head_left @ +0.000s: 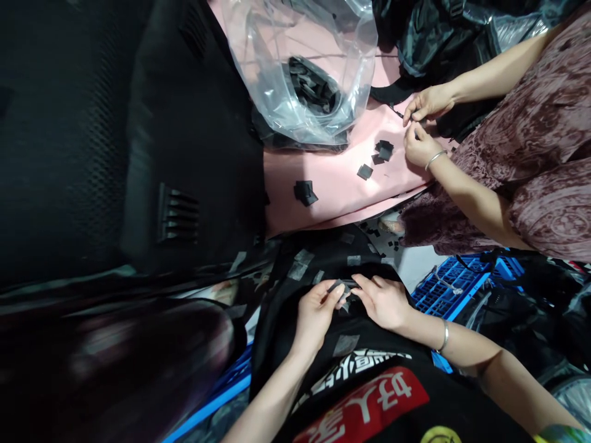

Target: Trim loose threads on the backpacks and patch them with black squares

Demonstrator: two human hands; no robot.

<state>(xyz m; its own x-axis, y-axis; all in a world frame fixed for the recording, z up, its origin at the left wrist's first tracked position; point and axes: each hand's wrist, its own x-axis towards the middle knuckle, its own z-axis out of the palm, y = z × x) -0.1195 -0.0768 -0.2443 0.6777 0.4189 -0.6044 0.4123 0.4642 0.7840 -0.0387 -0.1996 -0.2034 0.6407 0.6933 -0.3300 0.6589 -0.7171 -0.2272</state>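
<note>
My left hand (316, 311) and my right hand (384, 301) meet over black fabric (351, 369) on my lap. Both pinch a small dark grey piece (342, 287) between their fingertips. My right wrist wears a silver bangle. Grey tape-like patches lie scattered on the black fabric around my hands.
Another person in a patterned dress works at the right, hands (425, 123) together over a pink sheet (341, 184) with small black pieces (305, 192). A clear plastic bag (305, 67) of black parts lies behind. A blue crate (455, 286) stands at my right. Dark bulky material fills the left.
</note>
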